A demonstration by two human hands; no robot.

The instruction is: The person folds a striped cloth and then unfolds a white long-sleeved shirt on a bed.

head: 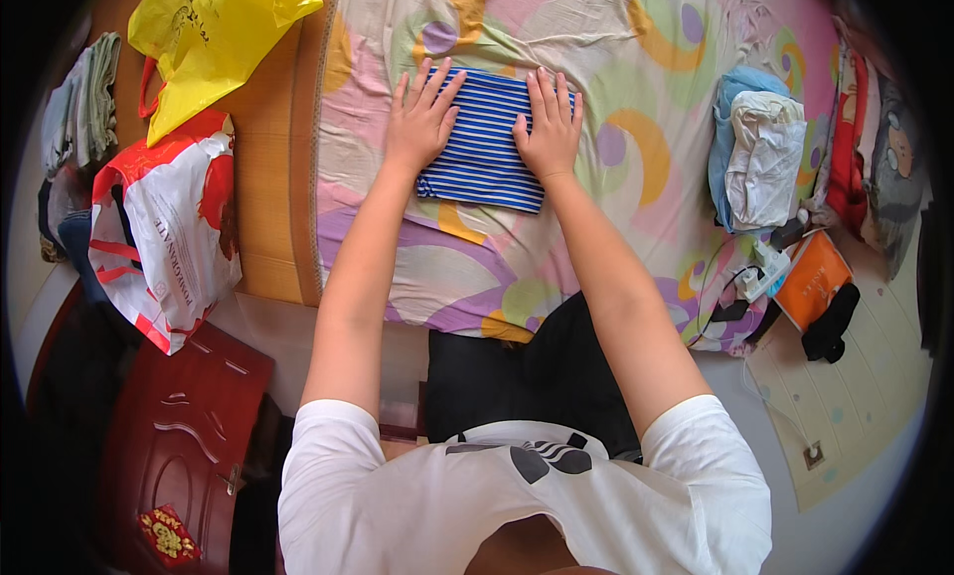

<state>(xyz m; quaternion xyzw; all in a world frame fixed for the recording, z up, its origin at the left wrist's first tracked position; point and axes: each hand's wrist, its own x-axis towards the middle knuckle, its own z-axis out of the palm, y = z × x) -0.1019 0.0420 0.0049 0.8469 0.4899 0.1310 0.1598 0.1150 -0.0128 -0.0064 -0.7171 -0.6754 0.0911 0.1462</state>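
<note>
A blue-and-white striped cloth (484,143), folded into a rough rectangle, lies flat on the patterned bed sheet (417,269). My left hand (423,120) rests palm down over its left edge, fingers spread and pointing away from me. Across from it, my right hand (550,128) presses flat on the right part of the cloth, thumb turned inward. Neither hand grasps anything. Whether the cloth is a garment cannot be told from its folded shape.
At right on the bed sit folded blue and white clothes (768,157), a power strip (764,273) with cables, an orange bag (812,277) and a black sock-like item (831,321). To the left are a red-and-white shopping bag (179,232) and a yellow plastic bag (216,46).
</note>
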